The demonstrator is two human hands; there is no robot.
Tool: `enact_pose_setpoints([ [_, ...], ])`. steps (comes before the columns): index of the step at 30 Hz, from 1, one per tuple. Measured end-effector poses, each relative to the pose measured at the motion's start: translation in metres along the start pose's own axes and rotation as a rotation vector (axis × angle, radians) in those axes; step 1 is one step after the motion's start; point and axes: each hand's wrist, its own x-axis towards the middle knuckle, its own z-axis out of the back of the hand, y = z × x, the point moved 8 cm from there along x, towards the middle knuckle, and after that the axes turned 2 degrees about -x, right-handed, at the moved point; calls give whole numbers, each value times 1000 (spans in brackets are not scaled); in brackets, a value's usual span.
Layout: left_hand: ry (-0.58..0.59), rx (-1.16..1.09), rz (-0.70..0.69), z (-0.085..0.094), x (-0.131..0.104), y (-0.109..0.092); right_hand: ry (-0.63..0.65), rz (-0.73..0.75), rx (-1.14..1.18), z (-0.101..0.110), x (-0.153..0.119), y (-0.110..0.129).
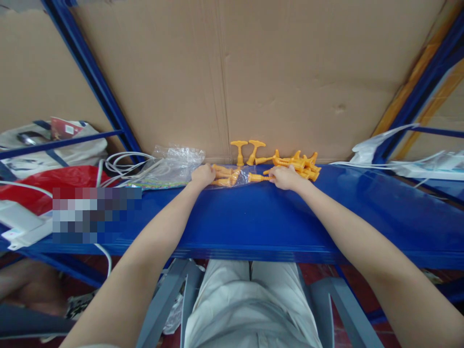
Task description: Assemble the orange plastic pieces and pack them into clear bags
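Observation:
My left hand (203, 176) is closed on the left end of a clear plastic bag (242, 178), which has several orange T-shaped pieces inside. Closed around the end of an orange piece (256, 178) is my right hand (284, 177); the piece points left, its wide end over or at the bag's right side. Just beyond my right hand lies a pile of orange pieces (302, 164). Two orange T-shaped pieces (239, 152) (255, 151) stand against the cardboard behind the bag, with another lying beside them.
On the blue shelf (253, 222), clear plastic bags (174, 164), white cables (123, 157) and a red bag (68, 181) lie left. A white power strip (29, 227) sits near the left edge. Cardboard (232, 72) stands behind. Blue posts flank it.

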Motion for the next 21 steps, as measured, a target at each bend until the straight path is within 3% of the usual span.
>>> enact_pose_setpoints([
  [8,14,9,-13,0,0,-1,-182,-107,0,27,-6,-2],
  [17,16,40,-123,-1,-4,-16,-178,21,58,20,-3,12],
  [21,14,23,-136,-1,-5,-18,-191,60,230,14,2,6],
])
